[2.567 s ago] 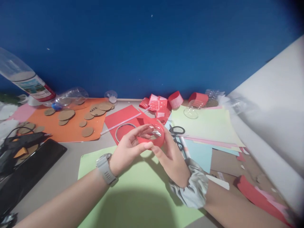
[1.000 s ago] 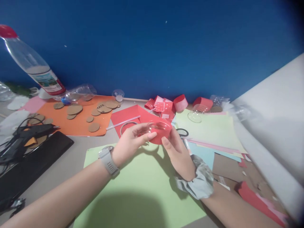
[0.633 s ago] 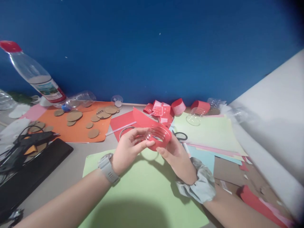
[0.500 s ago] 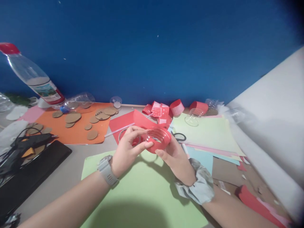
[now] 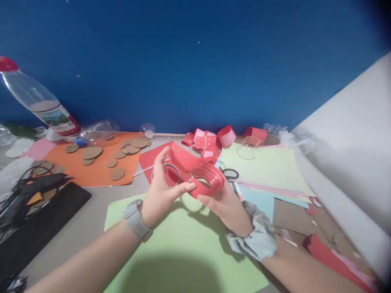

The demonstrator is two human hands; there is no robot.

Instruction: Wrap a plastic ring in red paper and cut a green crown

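Note:
A ribbed ring of clear plastic (image 5: 207,174), seemingly cut from a bottle, sits inside a curved red paper strip (image 5: 186,158) over the green sheet. My right hand (image 5: 224,201) is closed around the ring's right side, thumb in front, other fingers mostly hidden behind. From the left, the thumb of my left hand (image 5: 161,193) touches the front of the strip near the ring's lower edge. Its index finger points up, spread away from the thumb. Behind that hand, a thin clear ring (image 5: 172,175) lies by a flat red sheet (image 5: 149,156).
Below my hands lies a green sheet (image 5: 183,244). Scissors (image 5: 230,173) and stacked pale paper (image 5: 269,169) are to the right. Leftward are cardboard discs (image 5: 92,152) on orange paper (image 5: 70,171), a glue gun (image 5: 33,185) and a tall bottle (image 5: 45,106). Red paper loops (image 5: 226,136) stand by the blue wall.
My left fingers have lifted and spread off the ring, leaving the thumb at it. The ring has tilted and shifted slightly right in my right hand, showing more of the red strip.

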